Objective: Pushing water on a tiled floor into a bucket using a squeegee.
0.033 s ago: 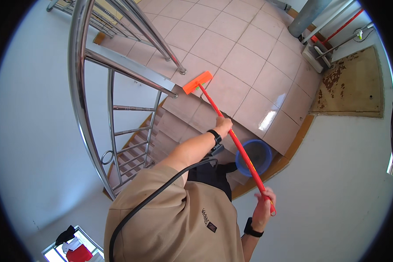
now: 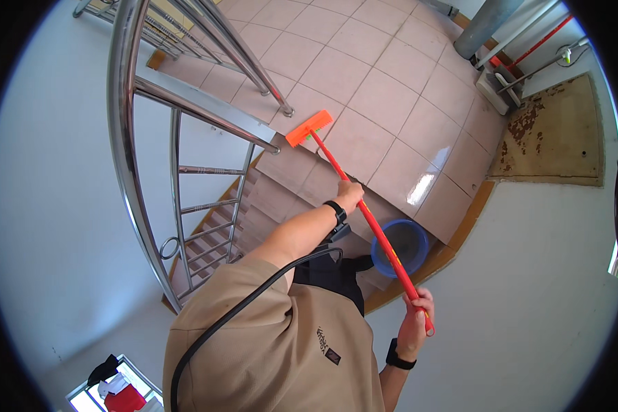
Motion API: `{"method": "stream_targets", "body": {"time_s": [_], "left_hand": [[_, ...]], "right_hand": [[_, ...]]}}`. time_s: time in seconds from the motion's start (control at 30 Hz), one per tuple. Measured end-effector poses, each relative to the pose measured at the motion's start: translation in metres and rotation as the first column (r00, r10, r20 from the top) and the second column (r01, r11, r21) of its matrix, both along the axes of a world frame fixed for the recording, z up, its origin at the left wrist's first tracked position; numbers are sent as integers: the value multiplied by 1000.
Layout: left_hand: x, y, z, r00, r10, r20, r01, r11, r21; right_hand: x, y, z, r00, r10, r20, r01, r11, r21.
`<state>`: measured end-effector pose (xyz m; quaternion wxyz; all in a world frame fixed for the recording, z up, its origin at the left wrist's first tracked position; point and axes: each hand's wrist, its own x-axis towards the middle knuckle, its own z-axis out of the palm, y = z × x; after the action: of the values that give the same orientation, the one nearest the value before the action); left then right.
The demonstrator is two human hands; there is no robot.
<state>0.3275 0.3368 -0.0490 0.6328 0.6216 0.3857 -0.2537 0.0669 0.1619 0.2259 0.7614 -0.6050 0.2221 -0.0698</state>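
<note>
A long-handled floor brush with an orange head (image 2: 309, 128) and a red handle (image 2: 381, 237) slants across the view. Its head rests on the pink tiled landing close to the foot of a railing post; a little green shows under it. Partway down the handle, my left hand (image 2: 351, 195) is wrapped round it. Near the handle's end, my right hand (image 2: 416, 317) is closed on it with the tip sticking out below. Beside the handle, a blue basin (image 2: 419, 237) stands on a step below the landing, partly covered by the handle.
Stainless steel railings (image 2: 120, 103) run along the left, above descending stairs (image 2: 209, 250). The landing (image 2: 364, 137) has a wet-looking shiny patch at right. Farther right are a grey pipe (image 2: 486, 27), a dustpan (image 2: 496, 90) with long-handled tools, and a rusty wall panel (image 2: 553, 134).
The brush head has shifted very slightly left, and the handle's end has moved slightly up. The fingers of my right hand have changed position a little on the handle.
</note>
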Motion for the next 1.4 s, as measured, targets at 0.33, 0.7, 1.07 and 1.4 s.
{"method": "stream_targets", "body": {"time_s": [0.33, 0.7, 1.07, 1.4], "left_hand": [[60, 72, 6, 989, 150, 18, -150, 987, 52], [-53, -45, -34, 999, -32, 4, 31, 985, 172], [-166, -181, 24, 951, -229, -208, 242, 969, 42], [-96, -97, -27, 983, -180, -41, 181, 983, 12]], "right_hand": [[72, 53, -13, 992, 24, 124, -53, 971, 234], [-47, -13, -2, 975, -211, 70, 197, 965, 172], [-152, -98, 63, 943, -332, 20, 333, 942, -33], [-79, -52, 35, 978, -208, 24, 208, 978, 10]]}}
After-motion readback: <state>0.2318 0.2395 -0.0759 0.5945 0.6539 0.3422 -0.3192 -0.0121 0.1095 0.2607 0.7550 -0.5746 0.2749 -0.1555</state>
